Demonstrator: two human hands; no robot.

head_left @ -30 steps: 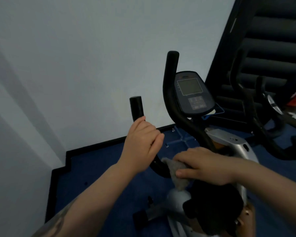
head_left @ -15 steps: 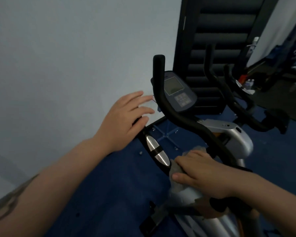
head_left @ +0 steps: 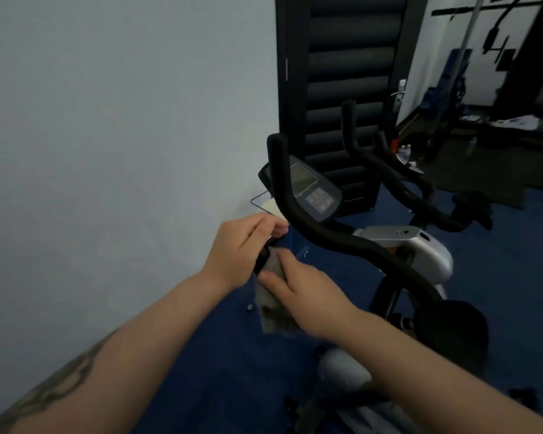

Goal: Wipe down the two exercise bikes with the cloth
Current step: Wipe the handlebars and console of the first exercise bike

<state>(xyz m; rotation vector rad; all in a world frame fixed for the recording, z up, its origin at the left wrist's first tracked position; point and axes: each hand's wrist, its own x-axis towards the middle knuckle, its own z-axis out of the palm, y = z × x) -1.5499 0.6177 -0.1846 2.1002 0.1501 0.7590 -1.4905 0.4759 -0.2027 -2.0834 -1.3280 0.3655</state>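
Blue carpet floor – pale wall, dark slatted door.

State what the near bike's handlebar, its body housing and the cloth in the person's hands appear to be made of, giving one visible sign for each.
Handlebar: probably foam or rubber padding, since it is matt black and thick with no glare.
Body housing: likely moulded plastic, silver painted, smooth with a soft sheen.
Cloth: a soft grey fabric that hangs limp and creased; the weave is too blurred to name.

My cloth looks soft, limp grey fabric — the handlebar matt black foam, the bike's shroud smooth, glossy silver plastic, the floor matt blue carpet.
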